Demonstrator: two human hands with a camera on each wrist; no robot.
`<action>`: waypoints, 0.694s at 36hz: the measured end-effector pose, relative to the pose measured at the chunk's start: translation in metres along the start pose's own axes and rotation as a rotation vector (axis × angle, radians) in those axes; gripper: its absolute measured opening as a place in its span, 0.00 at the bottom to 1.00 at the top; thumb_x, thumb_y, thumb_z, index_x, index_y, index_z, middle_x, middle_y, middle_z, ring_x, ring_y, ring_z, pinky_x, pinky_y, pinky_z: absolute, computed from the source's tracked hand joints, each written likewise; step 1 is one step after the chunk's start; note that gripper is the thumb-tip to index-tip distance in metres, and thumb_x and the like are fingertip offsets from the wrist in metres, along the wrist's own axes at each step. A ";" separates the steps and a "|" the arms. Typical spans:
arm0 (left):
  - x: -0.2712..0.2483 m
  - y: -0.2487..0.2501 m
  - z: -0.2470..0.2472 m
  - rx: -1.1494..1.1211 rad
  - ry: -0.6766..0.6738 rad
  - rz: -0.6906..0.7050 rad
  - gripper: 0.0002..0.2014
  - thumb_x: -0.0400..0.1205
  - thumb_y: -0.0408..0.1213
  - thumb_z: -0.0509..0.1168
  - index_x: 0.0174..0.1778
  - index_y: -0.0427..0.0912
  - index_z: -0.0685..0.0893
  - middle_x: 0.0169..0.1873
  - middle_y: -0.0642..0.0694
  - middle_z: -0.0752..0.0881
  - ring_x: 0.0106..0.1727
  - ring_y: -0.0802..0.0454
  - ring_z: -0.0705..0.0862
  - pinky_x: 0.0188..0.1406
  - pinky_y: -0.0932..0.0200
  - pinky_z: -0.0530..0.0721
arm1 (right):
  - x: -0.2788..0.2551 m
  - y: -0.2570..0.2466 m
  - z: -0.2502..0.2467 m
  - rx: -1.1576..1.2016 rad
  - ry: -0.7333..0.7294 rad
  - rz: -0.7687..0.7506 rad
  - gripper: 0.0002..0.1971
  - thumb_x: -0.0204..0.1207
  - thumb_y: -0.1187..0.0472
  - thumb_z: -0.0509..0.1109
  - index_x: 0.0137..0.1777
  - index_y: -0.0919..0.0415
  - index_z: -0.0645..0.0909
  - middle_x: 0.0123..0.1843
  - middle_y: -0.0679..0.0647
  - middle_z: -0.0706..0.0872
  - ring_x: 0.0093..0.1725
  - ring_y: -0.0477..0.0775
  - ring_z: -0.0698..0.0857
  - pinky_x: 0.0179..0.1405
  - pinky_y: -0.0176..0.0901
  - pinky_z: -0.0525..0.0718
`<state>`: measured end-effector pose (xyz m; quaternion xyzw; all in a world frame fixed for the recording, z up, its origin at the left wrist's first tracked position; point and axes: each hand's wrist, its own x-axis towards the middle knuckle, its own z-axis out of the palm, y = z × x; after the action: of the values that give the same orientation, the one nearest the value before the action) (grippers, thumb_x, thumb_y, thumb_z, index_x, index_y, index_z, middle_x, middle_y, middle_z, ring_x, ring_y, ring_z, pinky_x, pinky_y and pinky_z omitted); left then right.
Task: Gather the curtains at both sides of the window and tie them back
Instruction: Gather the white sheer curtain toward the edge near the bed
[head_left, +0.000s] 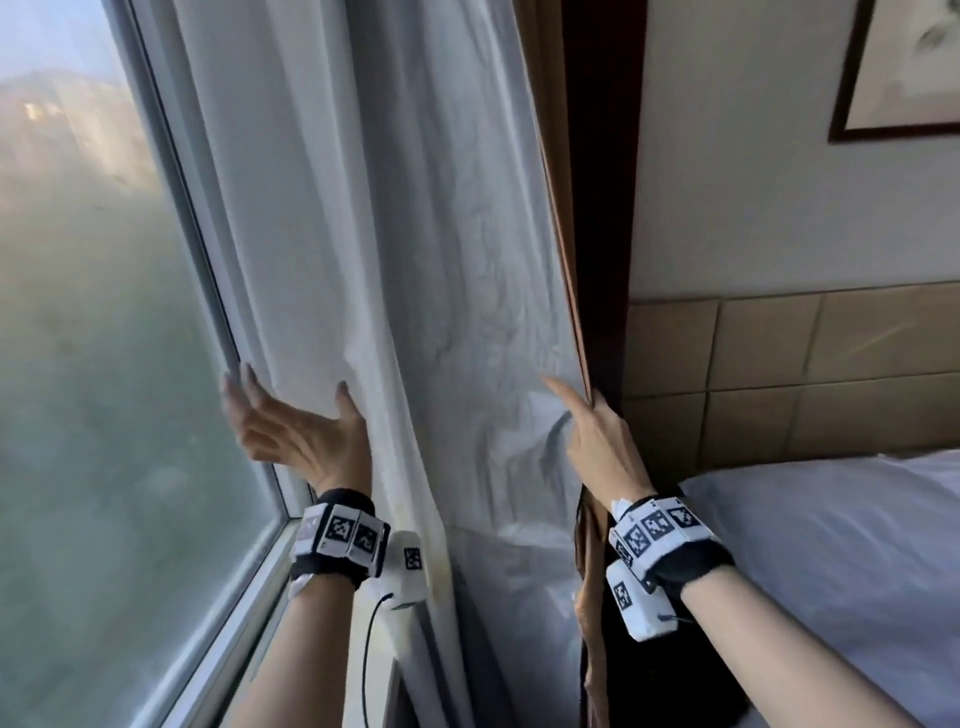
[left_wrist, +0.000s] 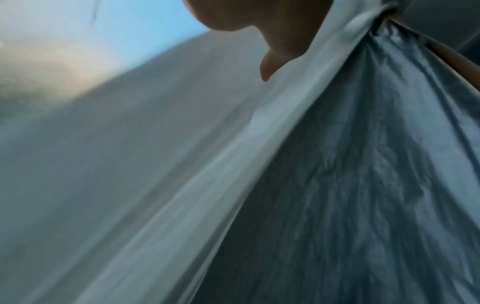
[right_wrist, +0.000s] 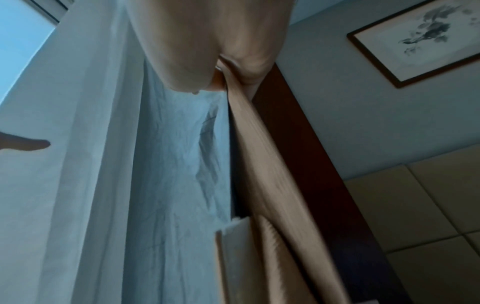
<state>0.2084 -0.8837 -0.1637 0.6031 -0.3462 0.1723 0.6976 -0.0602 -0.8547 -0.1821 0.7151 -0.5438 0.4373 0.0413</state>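
A long curtain hangs at the right side of the window, its white lining (head_left: 415, 234) facing me and its brown cloth (head_left: 566, 260) showing along the right edge. My left hand (head_left: 291, 421) is raised at the curtain's left fold, fingers straight beside the glass and thumb resting on the white cloth (left_wrist: 350, 164). My right hand (head_left: 597, 441) pinches the curtain's brown edge (right_wrist: 259, 164), with the index finger stretched up along the lining (right_wrist: 168, 164). In the right wrist view the brown cloth runs into the grip of the right hand (right_wrist: 207, 41). No tie-back is in view.
The window pane (head_left: 104, 312) and its white frame (head_left: 249, 571) lie to the left. A dark wooden post (head_left: 602, 208) stands right behind the curtain. A bed with white sheets (head_left: 831, 545), a padded tan wall panel (head_left: 779, 364) and a framed picture (head_left: 909, 67) fill the right.
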 end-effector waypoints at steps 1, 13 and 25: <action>0.004 -0.002 -0.002 -0.002 0.010 -0.030 0.46 0.69 0.45 0.71 0.82 0.39 0.58 0.81 0.44 0.58 0.79 0.50 0.54 0.74 0.51 0.49 | 0.000 0.001 0.000 0.003 0.007 0.020 0.35 0.76 0.77 0.55 0.78 0.44 0.68 0.62 0.68 0.79 0.51 0.71 0.84 0.51 0.59 0.86; -0.100 0.045 -0.001 -0.325 -0.782 0.220 0.20 0.84 0.37 0.64 0.26 0.52 0.69 0.19 0.56 0.72 0.20 0.61 0.72 0.22 0.69 0.66 | 0.000 -0.011 0.007 0.236 0.013 0.188 0.22 0.80 0.70 0.57 0.70 0.56 0.79 0.61 0.62 0.86 0.61 0.63 0.83 0.63 0.56 0.81; -0.144 0.061 -0.003 -0.432 -1.418 0.200 0.07 0.80 0.28 0.64 0.38 0.42 0.84 0.38 0.45 0.89 0.42 0.49 0.87 0.44 0.53 0.84 | -0.010 -0.021 0.007 0.237 -0.035 0.267 0.16 0.84 0.58 0.57 0.64 0.62 0.81 0.51 0.64 0.87 0.52 0.63 0.86 0.52 0.50 0.85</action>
<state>0.0687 -0.8421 -0.2191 0.3848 -0.7922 -0.2673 0.3910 -0.0391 -0.8419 -0.1843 0.6439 -0.5791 0.4875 -0.1113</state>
